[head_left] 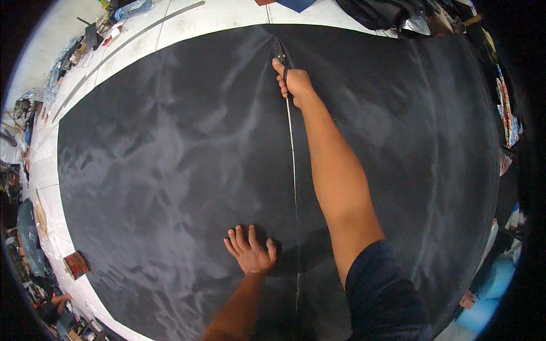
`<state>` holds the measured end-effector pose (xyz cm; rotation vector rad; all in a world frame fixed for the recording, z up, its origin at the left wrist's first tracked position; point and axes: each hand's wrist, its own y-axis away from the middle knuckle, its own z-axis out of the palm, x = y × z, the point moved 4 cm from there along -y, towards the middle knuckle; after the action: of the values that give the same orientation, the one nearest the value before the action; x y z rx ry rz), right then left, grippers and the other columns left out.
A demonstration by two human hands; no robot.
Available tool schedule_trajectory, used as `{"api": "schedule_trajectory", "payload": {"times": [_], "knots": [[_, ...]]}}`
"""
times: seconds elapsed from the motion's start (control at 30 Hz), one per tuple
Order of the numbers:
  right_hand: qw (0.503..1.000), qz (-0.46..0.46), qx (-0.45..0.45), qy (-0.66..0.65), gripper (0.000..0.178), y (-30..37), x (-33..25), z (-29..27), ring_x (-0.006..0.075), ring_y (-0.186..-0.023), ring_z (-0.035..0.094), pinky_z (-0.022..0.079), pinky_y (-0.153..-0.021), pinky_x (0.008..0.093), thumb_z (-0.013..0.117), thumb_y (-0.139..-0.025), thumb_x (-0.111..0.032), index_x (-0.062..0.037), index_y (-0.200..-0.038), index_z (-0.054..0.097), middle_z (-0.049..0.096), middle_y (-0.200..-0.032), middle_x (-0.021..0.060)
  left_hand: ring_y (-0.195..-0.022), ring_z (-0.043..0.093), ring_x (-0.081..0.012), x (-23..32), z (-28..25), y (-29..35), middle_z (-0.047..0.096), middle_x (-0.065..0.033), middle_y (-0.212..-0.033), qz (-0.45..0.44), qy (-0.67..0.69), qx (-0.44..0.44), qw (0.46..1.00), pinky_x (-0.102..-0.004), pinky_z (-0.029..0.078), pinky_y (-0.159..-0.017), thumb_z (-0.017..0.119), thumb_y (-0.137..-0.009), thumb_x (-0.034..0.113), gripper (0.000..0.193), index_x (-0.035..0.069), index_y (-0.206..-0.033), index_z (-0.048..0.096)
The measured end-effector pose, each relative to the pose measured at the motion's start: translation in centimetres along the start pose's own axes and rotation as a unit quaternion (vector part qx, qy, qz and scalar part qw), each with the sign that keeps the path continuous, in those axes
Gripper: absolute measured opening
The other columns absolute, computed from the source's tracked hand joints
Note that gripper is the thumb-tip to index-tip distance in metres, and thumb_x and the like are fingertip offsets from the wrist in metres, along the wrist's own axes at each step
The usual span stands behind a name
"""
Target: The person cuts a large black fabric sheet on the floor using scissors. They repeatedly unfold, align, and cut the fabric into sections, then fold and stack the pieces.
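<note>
A large sheet of black fabric [187,142] lies spread out before me, wrinkled mostly on its left side. My right hand [294,82] reaches to the far part of the sheet, wrapped round the handles of a pair of scissors [280,54]. The blades point away from me, near the far edge, where the fabric is pulled into folds. Behind that hand a long narrow cut runs back toward me, with white showing through it. My left hand [250,253] rests flat on the fabric, left of the cut, fingers spread and holding nothing.
A white tiled surface [77,128] shows round the sheet. A long thin grey strip [131,48] lies at the far left, and a small reddish-brown block [75,265] sits by the left edge. Dark bundled material [375,12] is heaped at the far right. Another person's arm [60,299] shows lower left.
</note>
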<state>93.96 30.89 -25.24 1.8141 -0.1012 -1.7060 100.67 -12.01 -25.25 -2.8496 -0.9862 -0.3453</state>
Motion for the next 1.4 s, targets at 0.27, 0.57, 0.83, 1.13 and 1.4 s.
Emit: {"api": "schedule_trajectory", "payload": {"times": [0.27, 0.57, 0.83, 1.13, 1.4], "knots": [[0.998, -0.024, -0.002, 0.060, 0.043, -6.5, -1.9, 1.0, 0.0114, -0.047, 0.047, 0.038, -0.042, 0.0270, 0.072, -0.082, -0.044, -0.0059, -0.068, 0.056, 0.053, -0.059, 0.0025, -0.135, 0.022, -0.0455, -0.1, -0.2, 0.3, 0.033, -0.0245, -0.139, 0.000, 0.003, -0.014, 1.000, -0.0616, 0.014, -0.110, 0.058, -0.081, 0.035, 0.058, 0.003, -0.128, 0.046], [0.992, -0.112, 0.053, -0.035, 0.041, 13.6, 3.0, -0.7, 0.0089, -0.049, 0.043, 0.032, -0.047, 0.0244, 0.059, -0.091, -0.047, -0.0103, -0.074, 0.051, 0.044, -0.055, -0.0015, -0.135, 0.024, -0.0443, -0.6, -0.9, -0.1, 0.036, -0.0245, -0.138, -0.008, 0.011, 0.018, 1.000, -0.0615, 0.014, -0.110, 0.058, -0.081, 0.035, 0.058, 0.004, -0.129, 0.046], [0.808, 0.060, 0.345, 0.473, 0.063, 59.3, 28.1, -18.8, 0.0378, -0.111, 0.049, 0.039, -0.095, 0.0448, 0.063, -0.089, -0.026, 0.0062, -0.135, 0.034, 0.048, -0.125, 0.0235, -0.136, 0.025, -0.0425, 0.0, -0.7, -0.1, 0.037, -0.0238, -0.138, -0.019, 0.023, 0.009, 1.000, -0.0589, 0.014, -0.111, 0.058, -0.083, 0.035, 0.057, 0.005, -0.130, 0.046], [0.813, -0.003, 0.400, 0.423, 0.056, 62.2, 32.1, -19.1, 0.0430, -0.114, 0.049, 0.036, -0.101, 0.0475, 0.070, -0.077, -0.012, 0.0091, -0.124, 0.047, 0.054, -0.120, 0.0267, -0.132, 0.030, -0.0417, 0.3, -0.4, 0.1, 0.041, -0.0206, -0.136, 0.023, 0.018, 0.107, 0.994, -0.0574, 0.017, -0.111, 0.060, -0.083, 0.042, 0.059, 0.007, -0.129, 0.048], [0.750, -0.129, 0.453, 0.464, 0.062, 62.9, 33.2, -19.0, 0.0405, -0.124, 0.042, 0.033, -0.102, 0.0486, 0.069, -0.082, -0.032, 0.0049, -0.125, 0.043, 0.047, -0.131, 0.0239, -0.121, 0.044, -0.0384, -2.0, -9.4, 6.3, 0.047, -0.0225, -0.129, 0.138, 0.242, 0.126, 0.952, -0.0453, 0.035, -0.103, 0.064, -0.085, 0.028, 0.047, 0.000, -0.121, 0.053]]}}
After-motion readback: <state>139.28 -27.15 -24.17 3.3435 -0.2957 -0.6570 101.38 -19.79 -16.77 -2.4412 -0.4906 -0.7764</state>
